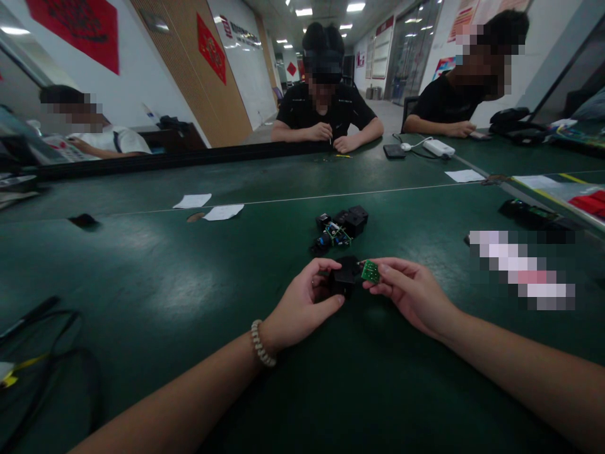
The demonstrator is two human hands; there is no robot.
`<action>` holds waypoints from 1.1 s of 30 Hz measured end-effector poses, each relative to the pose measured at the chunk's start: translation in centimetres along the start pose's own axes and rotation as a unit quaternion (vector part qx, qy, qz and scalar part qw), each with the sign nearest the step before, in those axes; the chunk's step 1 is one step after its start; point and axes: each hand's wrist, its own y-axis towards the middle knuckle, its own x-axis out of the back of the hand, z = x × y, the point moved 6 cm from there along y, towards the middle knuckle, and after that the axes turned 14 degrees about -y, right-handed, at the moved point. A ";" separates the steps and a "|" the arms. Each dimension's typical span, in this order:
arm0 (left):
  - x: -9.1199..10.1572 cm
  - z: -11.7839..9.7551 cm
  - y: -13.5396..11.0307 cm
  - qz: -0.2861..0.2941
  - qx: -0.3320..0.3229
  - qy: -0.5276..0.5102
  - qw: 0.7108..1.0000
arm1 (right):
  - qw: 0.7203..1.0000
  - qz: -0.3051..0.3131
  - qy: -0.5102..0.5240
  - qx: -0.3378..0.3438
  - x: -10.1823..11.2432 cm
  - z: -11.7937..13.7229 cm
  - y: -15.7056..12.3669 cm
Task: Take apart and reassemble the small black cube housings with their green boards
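Note:
My left hand (307,302), with a beaded bracelet at the wrist, is closed around a black plastic housing (346,272). Thumb and fingers grip its left side. Between the thumb and fingers of my right hand (411,290) is a small green circuit board (370,272), tilted towards me just right of the housing. Whether the board touches the housing I cannot tell. Beyond my hands lies a cluster of black plastic parts and small circuit boards (338,233) on the dark green table (189,290).
White paper slips (223,212) lie left of centre. Black cables (51,353) occupy the near left. A blurred-out object (524,271) and a black device (534,214) are on the right. Across the table sits a person (326,107), with a white power adapter (438,148) nearby.

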 end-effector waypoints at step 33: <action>0.0 -0.1 -0.1 0.004 -0.020 0.008 1.000 | 0.999 -0.003 0.020 -0.025 -0.1 -0.5 0.2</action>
